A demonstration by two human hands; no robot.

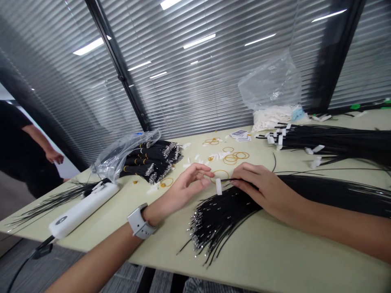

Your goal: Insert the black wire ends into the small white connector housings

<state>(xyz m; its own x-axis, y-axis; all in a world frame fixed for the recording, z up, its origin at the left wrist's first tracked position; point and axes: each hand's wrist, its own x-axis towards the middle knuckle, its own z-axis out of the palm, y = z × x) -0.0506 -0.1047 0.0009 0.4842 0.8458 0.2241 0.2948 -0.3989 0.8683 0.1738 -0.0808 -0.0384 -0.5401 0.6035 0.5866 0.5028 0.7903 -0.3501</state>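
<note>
My right hand pinches a thin black wire between thumb and fingers. At that wire's end sits a white plastic connector, to the left of my right fingertips. My left hand, with a grey-white watch on its wrist, is just left of the connector; its thumb and fingers are apart and nothing shows between them. Under my right hand lies a large loose bundle of black wires with bare metal terminals at the left end. The bundle runs on to the right behind my right forearm.
Tied black wire bundles lie at the left beside a clear plastic bag and a white power strip. Yellow rubber bands and white connectors are scattered behind my hands. Wires with white connectors lie right. A person stands far left.
</note>
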